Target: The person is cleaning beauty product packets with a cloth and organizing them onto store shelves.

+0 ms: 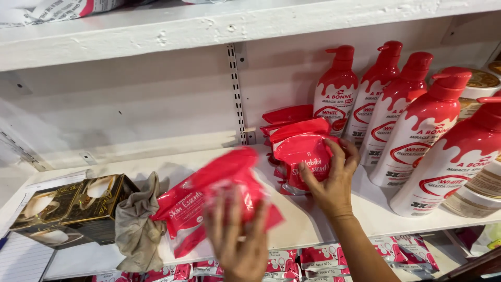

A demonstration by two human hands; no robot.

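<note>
On the white shelf [323, 224], my right hand [334, 180] grips the front red pouch [302, 156] of an upright row beside the pump bottles [417, 130]. My left hand [237, 245], blurred, clutches another red packet [224, 183] in front of the shelf. Both look light, soft and slick, so I'd pinch across the flat sides, not the crinkly edges.

A blurred red packet [229, 183] is held in the left hand [237, 243] near the shelf's [308, 224] front edge. A red pouch [302, 156] is gripped by the right hand [334, 180] beside red-and-white pump bottles [412, 130]. A crumpled cloth [138, 224] lies against a dark box [78, 209].
</note>
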